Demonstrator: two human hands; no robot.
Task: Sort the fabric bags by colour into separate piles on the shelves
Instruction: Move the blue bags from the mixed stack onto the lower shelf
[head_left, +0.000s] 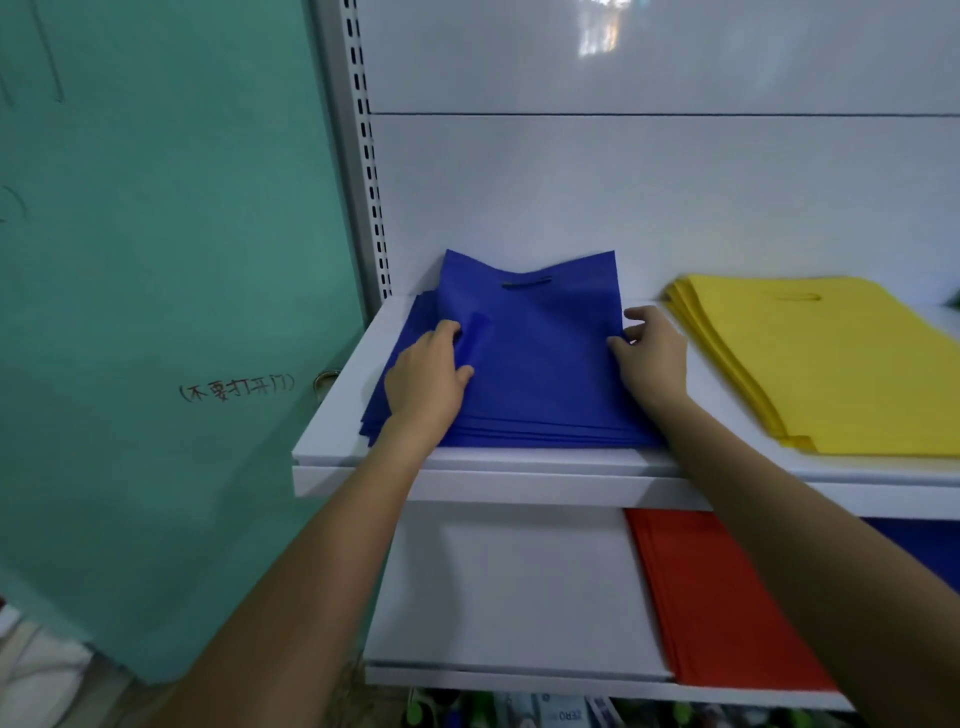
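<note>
Gripping the top bag (535, 338) of a stack of thin blue fabric bags (519, 436) on the upper white shelf (332, 415), the left hand (426, 379) curls its fingers (445, 330) round its left edge; the right hand (652, 358) pinches the right edge. The cloth looks light, limp and slippery: take both edges. The right forearm hides part of the red pile (717, 597) below.

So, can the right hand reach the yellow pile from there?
Probably yes: the right hand holds the blue pile's right edge, and only bare shelf separates it from the yellow pile.
</note>
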